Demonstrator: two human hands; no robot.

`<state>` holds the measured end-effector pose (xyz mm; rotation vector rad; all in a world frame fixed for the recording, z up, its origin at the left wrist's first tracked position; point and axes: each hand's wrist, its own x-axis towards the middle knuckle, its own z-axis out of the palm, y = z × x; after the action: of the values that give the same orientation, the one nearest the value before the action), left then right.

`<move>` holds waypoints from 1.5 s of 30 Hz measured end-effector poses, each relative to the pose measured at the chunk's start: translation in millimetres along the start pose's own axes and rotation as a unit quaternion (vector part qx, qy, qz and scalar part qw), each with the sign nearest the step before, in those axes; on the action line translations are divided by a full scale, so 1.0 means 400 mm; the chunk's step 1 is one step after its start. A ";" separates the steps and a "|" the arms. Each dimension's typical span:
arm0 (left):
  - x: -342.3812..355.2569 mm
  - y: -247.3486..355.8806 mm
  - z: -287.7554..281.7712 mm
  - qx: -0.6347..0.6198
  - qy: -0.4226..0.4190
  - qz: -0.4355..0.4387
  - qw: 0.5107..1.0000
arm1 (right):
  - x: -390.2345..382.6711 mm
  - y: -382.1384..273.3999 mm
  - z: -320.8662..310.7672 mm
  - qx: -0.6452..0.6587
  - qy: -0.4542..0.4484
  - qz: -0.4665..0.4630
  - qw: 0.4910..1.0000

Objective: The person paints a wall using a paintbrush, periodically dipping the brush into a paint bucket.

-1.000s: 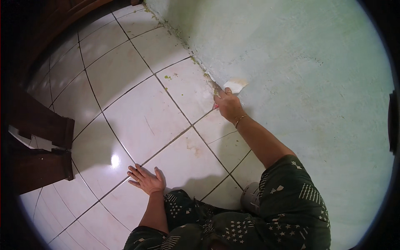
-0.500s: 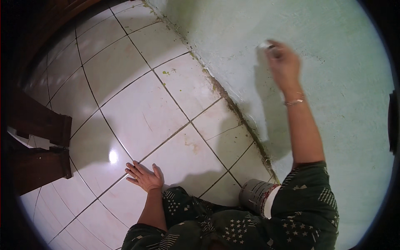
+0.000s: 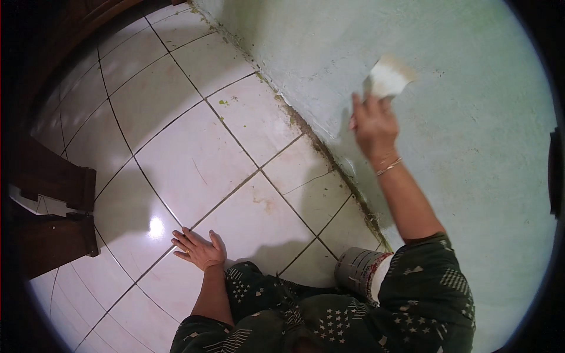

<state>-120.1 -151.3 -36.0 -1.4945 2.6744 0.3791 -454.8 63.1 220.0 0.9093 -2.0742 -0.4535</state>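
My right hand (image 3: 375, 127) grips a wide paintbrush (image 3: 389, 75) with pale, paint-loaded bristles against the pale green wall (image 3: 477, 117). My left hand (image 3: 200, 252) lies open on the white tiled floor (image 3: 223, 141), fingers spread. A cylindrical paint can (image 3: 353, 270) with red-brown smears near its rim stands beside my right elbow, partly hidden by my sleeve.
A dirty, flaking seam (image 3: 313, 140) runs along the foot of the wall, with green flecks on nearby tiles. Dark wooden furniture legs (image 3: 59, 235) stand at the left; more dark wood curves along the upper left edge.
My right hand moved from the floor seam up and right onto the wall, then shifted slightly left, turning the brush so its bristles show. My left hand stays on the floor.
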 end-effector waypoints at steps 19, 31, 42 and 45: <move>0.005 0.008 0.001 -0.014 0.009 0.009 1.000 | -0.023 -0.080 0.234 0.311 -0.122 0.161 0.929; -0.002 -0.020 0.004 -0.005 0.004 0.001 1.000 | 0.256 0.033 -0.059 0.010 0.241 0.091 0.966; 0.006 -0.021 0.000 -0.004 -0.006 0.000 1.000 | 0.031 -0.296 0.300 0.165 -0.072 -0.012 0.984; 0.009 -0.002 0.017 -0.004 -0.010 0.007 1.000 | -0.036 -0.331 0.355 0.213 -0.131 -0.030 0.968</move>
<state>-121.8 -153.1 -43.3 -1.4676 2.6725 0.4032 -502.5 -15.2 48.5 1.2173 -2.4451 -0.1613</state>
